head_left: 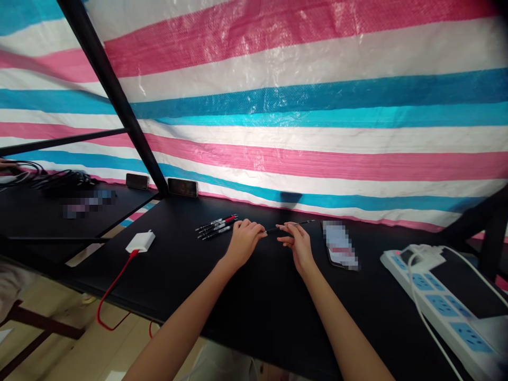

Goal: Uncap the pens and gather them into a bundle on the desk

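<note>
Both hands rest on a black table (246,296) and share one thin dark pen (304,223). My left hand (244,241) is curled closed, its fingertips pinching the pen's left end. My right hand (297,242) pinches the pen nearer the middle with thumb and forefinger; the pen's far end sticks out to the right, pointing toward the striped sheet. Just left of my left hand lies a small bunch of pens (216,226), black ones and one with a red part, flat on the table.
A phone (340,246) lies right of my right hand. A white power strip (440,301) with a white cable sits at far right. A white charger (140,242) with a red cable lies left. Two small dark devices (182,187) lean against the striped tarp (309,106).
</note>
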The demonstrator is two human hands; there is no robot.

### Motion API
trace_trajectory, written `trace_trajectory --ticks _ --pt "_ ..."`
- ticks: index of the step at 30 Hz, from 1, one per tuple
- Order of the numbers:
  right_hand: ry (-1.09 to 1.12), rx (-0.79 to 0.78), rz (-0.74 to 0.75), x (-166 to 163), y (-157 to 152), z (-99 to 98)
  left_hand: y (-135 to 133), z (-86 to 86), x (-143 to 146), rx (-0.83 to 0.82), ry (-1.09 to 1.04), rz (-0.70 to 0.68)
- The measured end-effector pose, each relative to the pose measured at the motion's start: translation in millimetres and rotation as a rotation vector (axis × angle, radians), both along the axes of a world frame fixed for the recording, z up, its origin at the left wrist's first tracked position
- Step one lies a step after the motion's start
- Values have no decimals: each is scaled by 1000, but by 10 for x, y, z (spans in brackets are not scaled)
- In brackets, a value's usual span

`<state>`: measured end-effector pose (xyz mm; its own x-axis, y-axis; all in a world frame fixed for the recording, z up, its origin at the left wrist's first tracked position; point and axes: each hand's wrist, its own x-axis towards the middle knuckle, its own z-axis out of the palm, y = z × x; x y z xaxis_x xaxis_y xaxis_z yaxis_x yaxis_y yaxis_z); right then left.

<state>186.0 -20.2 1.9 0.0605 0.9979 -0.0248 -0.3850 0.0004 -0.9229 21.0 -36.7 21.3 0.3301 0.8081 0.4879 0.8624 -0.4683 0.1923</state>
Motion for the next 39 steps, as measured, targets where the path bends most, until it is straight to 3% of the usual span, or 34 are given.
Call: trace_trajectory --ticks 14,28,34,39 --pt "126 5 -31 2 -16 -16 21 -52 -2 -6 27 -26" --pt "-36 55 -10 7 -7 -70 29 -78 1 -1 20 -32" --pt "-150 58 208 -32 -33 -38 14 -33 -1 -9 -10 -33" --pt "-178 60 307 -30 -44 10 6 32 6 -115 -278 -32"
